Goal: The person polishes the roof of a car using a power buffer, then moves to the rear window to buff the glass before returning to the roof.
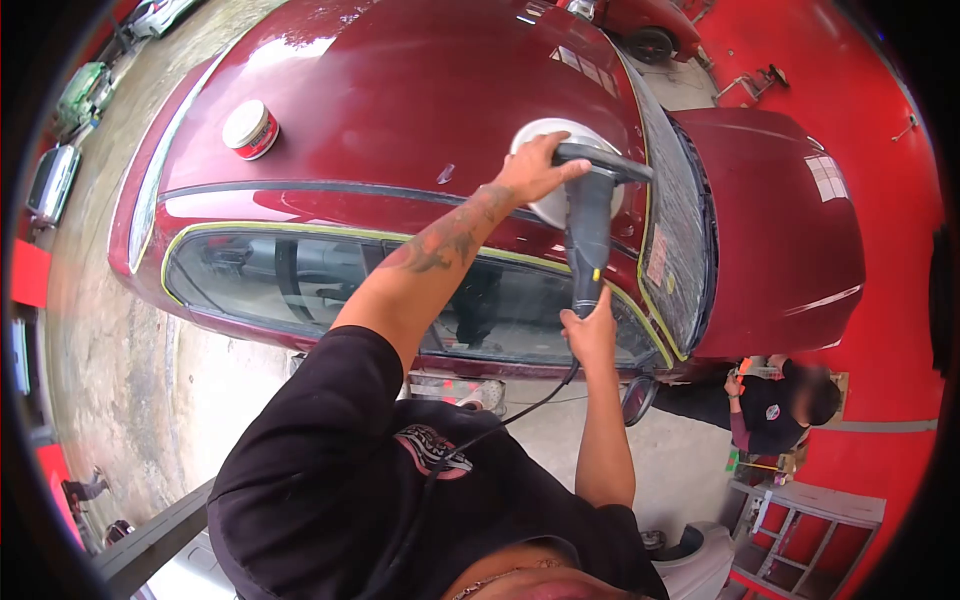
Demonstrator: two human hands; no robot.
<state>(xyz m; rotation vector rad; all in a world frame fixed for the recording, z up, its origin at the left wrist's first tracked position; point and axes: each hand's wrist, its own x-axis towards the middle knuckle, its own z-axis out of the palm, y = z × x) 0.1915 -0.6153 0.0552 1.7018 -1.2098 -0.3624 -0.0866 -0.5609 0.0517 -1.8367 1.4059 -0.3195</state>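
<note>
The largest thing, the dark red car [400,110], is reached across from its side, with the roof beneath and beyond the fingers. A co-worker [775,405] is seen crouched or bent, well off to the right of the right fingers. The polisher [588,220] is held between the two sets of fingers, its white pad [545,207] laid on the roof just under the left fingers. For an even result, the pad is probably best kept flat, with light, steady pressure and slow, overlapping passes; extra care seems due at the tape [205,228] edging the windows, near the right fingers. The small tub [250,130] stands on the roof, well to the left of the left fingers. The thin cord [525,410], trailing from below the right fingers across the chest, is best held off the paint.

The left arm is stretched diagonally forward, and the left hand [535,172] is set over the front handle [610,160], its fingers clamped on it. The right forearm is raised almost straight ahead, and the right hand [592,330] is closed around the polisher's rear end.
</note>
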